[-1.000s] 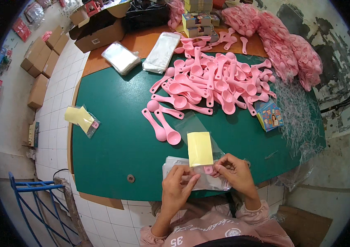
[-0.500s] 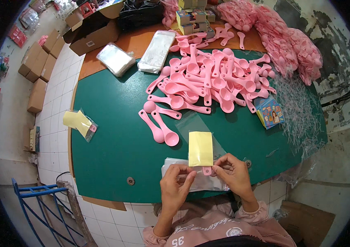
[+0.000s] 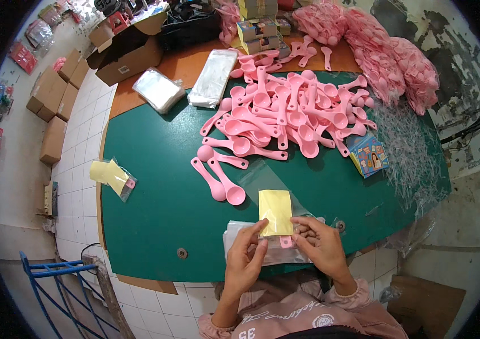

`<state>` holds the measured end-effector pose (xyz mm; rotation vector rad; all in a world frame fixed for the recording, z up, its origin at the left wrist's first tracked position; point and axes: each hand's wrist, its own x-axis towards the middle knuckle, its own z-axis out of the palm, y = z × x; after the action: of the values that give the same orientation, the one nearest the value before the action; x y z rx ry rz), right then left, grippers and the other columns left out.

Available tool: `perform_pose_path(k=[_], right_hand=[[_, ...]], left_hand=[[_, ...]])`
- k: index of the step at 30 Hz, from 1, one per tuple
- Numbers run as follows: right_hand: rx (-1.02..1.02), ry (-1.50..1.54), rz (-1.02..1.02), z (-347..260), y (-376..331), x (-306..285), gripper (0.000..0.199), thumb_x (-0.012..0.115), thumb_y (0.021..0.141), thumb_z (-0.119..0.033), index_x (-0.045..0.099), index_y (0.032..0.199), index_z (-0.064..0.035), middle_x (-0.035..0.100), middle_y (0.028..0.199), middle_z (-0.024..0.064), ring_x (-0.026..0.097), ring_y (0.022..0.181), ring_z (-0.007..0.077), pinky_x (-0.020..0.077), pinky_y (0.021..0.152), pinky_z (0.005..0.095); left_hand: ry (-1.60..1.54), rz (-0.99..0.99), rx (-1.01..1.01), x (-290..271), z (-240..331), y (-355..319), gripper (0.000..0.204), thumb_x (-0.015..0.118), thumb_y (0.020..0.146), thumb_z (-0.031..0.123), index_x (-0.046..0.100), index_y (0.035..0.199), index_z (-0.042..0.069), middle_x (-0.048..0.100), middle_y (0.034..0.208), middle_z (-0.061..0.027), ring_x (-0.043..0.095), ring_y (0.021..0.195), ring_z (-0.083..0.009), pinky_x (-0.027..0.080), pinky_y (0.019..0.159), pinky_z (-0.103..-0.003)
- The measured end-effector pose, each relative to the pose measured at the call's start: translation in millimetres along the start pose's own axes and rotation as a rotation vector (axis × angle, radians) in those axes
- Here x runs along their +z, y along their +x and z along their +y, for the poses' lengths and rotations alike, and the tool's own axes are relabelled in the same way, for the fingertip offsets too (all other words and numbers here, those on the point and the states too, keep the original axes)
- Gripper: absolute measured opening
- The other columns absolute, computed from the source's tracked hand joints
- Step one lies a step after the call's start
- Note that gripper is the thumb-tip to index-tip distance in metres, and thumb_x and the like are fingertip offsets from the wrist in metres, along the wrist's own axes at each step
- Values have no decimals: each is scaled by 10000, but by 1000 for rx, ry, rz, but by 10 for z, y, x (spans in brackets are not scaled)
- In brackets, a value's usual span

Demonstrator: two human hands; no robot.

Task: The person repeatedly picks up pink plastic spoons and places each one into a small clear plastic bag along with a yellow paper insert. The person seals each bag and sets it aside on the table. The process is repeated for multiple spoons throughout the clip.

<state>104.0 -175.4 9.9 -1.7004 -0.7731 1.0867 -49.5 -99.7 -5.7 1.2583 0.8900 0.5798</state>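
A clear plastic bag (image 3: 256, 184) lies before me, with a yellow card (image 3: 275, 210) in or on it; I cannot tell which. From under the card's near edge sticks a pink spoon handle (image 3: 286, 242). My left hand (image 3: 245, 254) pinches the bag at the card's lower left corner, thumb and forefinger closed. On the other side, my right hand (image 3: 322, 248) pinches at the lower right, its other fingers curled. Below both hands is a stack of clear bags (image 3: 233, 234). Two pink spoons (image 3: 234, 194) lie just beyond, left of the card.
A big heap of pink spoons (image 3: 296, 116) covers the far middle. Packs of clear bags (image 3: 213, 79) lie behind it on the left. Printed cards (image 3: 370, 155) and clear shreds (image 3: 407, 147) are at right. A filled bag (image 3: 115, 178) rests near the left edge.
My left fingers have moved up along the card's left edge, and my right fingers up its right side. The card has shifted slightly nearer to me. The whole view has shifted a little.
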Motion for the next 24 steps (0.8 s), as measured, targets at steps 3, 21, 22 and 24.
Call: perform_pose_path(k=[3,21,22,24], right_hand=[[-104,-77,-40,-165,-13,-45,294,595,782,-9,543,1069,26,602,891,126,608,764,140,511,661,258],[-215,-384,-28,-105,510,-238,271,645,706,-21,535,952,4,521,820,128,566,664,214,465,624,316],[-257,-363,28,-104,524,-224,255,644,707,-19,542,940,2,527,806,104,558,638,175,460,584,282],[-299,-344,84,-160,560,-194,239,642,709,-17,549,928,1,532,793,80,549,612,136,455,543,248]], left_hand=[[-31,-1,61,-1,138,-30,387,508,834,-19,482,1219,13,499,1017,-58,470,786,-77,416,635,-184],[298,43,101,-114,110,202,199,473,895,138,578,878,-30,613,747,-147,620,693,-214,477,625,-298],[362,66,156,-73,116,209,194,482,891,143,573,876,-28,604,759,-159,621,692,-240,479,617,-309],[533,125,268,-62,180,282,184,502,881,151,566,884,-21,591,782,-159,607,689,-264,476,604,-326]])
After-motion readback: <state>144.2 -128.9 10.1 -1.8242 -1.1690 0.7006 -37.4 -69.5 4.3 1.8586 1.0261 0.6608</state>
